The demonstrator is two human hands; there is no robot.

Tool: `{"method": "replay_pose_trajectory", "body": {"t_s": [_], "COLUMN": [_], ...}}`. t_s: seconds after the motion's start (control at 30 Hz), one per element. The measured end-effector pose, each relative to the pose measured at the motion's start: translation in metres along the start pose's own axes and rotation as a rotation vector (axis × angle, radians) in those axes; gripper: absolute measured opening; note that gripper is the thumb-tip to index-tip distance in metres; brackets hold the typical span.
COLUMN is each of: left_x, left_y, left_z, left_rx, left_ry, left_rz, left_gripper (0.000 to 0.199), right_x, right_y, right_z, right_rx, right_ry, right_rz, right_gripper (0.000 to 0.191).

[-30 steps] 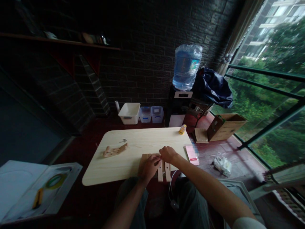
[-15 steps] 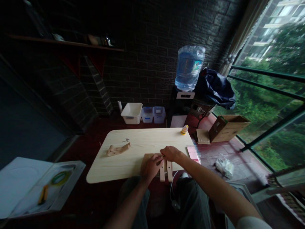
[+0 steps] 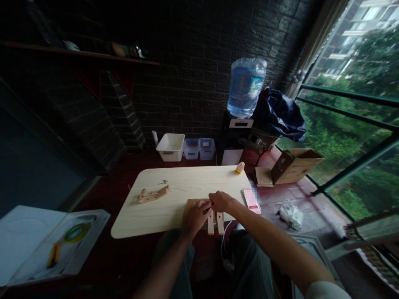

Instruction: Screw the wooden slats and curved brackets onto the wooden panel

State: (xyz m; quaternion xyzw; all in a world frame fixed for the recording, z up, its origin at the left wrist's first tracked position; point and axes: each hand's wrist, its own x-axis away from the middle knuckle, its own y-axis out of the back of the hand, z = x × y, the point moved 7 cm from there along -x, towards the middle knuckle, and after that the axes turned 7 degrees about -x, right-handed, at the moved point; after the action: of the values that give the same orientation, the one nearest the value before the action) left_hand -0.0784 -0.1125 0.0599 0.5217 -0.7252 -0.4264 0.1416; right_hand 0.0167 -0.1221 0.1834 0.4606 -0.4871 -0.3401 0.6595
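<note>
My left hand (image 3: 195,216) and my right hand (image 3: 220,202) meet near the table's front edge, over a wooden piece with two pale slats (image 3: 210,225) that jut toward me. The left fingers are pinched together at the slats' far end. My right hand is curled closed beside them, its fingertips at the same spot. Something small and dark shows between the hands, too small to name. Under the left hand lies a flat brown wooden board (image 3: 191,203), partly covered by it. To the left, another wooden assembly (image 3: 152,195) with holes rests on the table.
On the pale table (image 3: 181,178) are small grey metal pieces (image 3: 163,182), a yellow-capped bottle (image 3: 240,168) and a phone with a pink screen (image 3: 252,201). An open case (image 3: 77,245) stands at left. Beyond are plastic bins (image 3: 171,153), a water dispenser (image 3: 237,137) and a cardboard box (image 3: 296,166).
The whole view has shifted slightly. Both hands stay closed at the same spot on the wooden piece, with barely any visible movement.
</note>
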Motion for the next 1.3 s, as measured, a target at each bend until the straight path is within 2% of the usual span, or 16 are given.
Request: {"method": "replay_pose_trajectory", "body": {"t_s": [0.17, 0.43, 0.6, 0.7, 0.9, 1.07, 1.3], "left_x": [-0.001, -0.001, 0.000, 0.000, 0.001, 0.001, -0.001], "left_y": [0.001, -0.008, -0.005, -0.001, 0.004, 0.001, -0.009], "left_z": [0.000, 0.005, 0.003, 0.000, -0.002, -0.001, 0.005], "left_rx": [0.011, 0.005, 0.014, 0.015, 0.030, 0.017, 0.021], "left_ry": [-0.013, -0.021, -0.030, -0.031, 0.002, -0.013, -0.037], "left_rz": [-0.035, -0.035, -0.048, -0.041, -0.026, -0.012, -0.022], "left_gripper": [0.016, 0.016, 0.015, 0.015, 0.015, 0.016, 0.017], "right_x": [0.004, -0.012, -0.010, -0.003, 0.002, -0.003, -0.008], "right_y": [0.002, -0.011, -0.015, -0.013, -0.003, -0.006, -0.017], "right_z": [0.006, -0.011, -0.021, -0.017, 0.008, 0.006, -0.002], "right_rx": [0.085, 0.048, 0.010, 0.018, 0.106, 0.105, 0.097], "right_ry": [0.126, 0.019, -0.049, -0.075, 0.100, 0.124, 0.076], "right_rz": [-0.034, -0.038, -0.041, -0.059, -0.037, -0.047, -0.047], "right_gripper": [0.026, 0.029, 0.036, 0.037, 0.026, 0.028, 0.028]}}
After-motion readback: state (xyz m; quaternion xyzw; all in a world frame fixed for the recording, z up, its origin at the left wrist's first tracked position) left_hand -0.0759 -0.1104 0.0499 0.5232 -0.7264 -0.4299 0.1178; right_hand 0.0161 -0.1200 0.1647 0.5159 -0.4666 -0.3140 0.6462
